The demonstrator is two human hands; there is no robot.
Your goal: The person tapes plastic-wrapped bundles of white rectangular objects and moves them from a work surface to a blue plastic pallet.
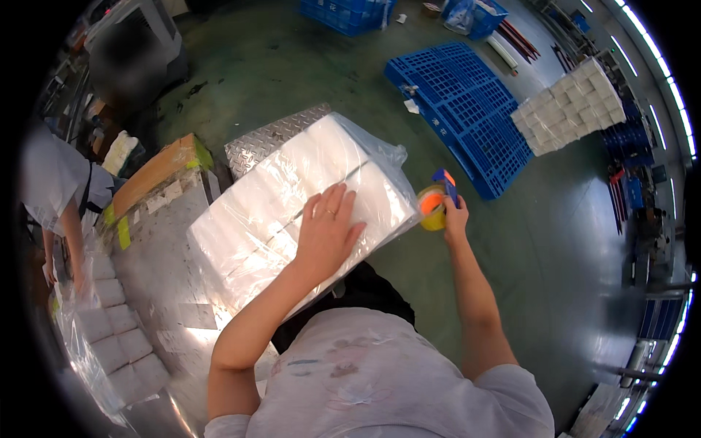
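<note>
Farthest left of my pack (281, 201), a co-worker (58, 179) in a pale top reaches 2 arms down by a bundle (120, 343) of white blocks in clear film. Between that bundle and my pack lies the worn metal bench (161, 270), with a cardboard piece (157, 175) along its far edge and a grey machine (159, 33) well beyond. A tread plate (266, 139) shows just past the pack's far side. The pack itself, white blocks inside shiny clear film, slants in front of my body, its left end over the bench and its right end out above the floor; what bears it underneath is hidden. My left hand (328, 230), a ring on 1 finger, lies spread on top of the pack, pressing flat and grasping nothing. Just off the pack's right end, my right hand (456, 219) is clenched on a blue and orange dispenser (447, 184) with a yellow tape roll (434, 220); I cannot tell whether the roll touches the film. Beyond the pack to the right are a blue pallet (467, 109) and, farther right, a white stack (573, 106).
</note>
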